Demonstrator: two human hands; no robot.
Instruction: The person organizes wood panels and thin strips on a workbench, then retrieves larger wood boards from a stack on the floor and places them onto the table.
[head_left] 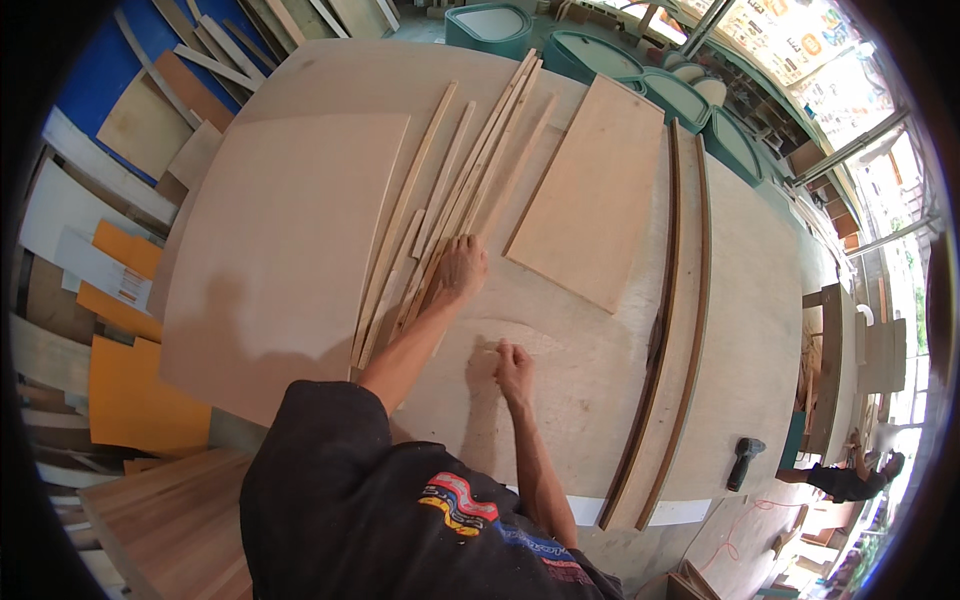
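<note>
My left hand (460, 268) lies flat, palm down, on a fan of several thin wooden strips (440, 210) spread over a large plywood tabletop (590, 370). My right hand (514, 368) hovers low over the bare plywood nearer to me, fingers pinched around a small thin object, maybe a pencil, too small to tell. A large pale plywood sheet (285, 240) lies left of the strips. A smaller rectangular board (595, 195) lies to their right.
Two long curved dark-edged wooden pieces (680, 330) run down the right of the table. A dark power tool (744, 462) stands by the right edge. Offcuts, orange and white panels (125, 300) pile up on the left. Teal curved frames (600, 55) stand behind. Another person (850, 478) works at far right.
</note>
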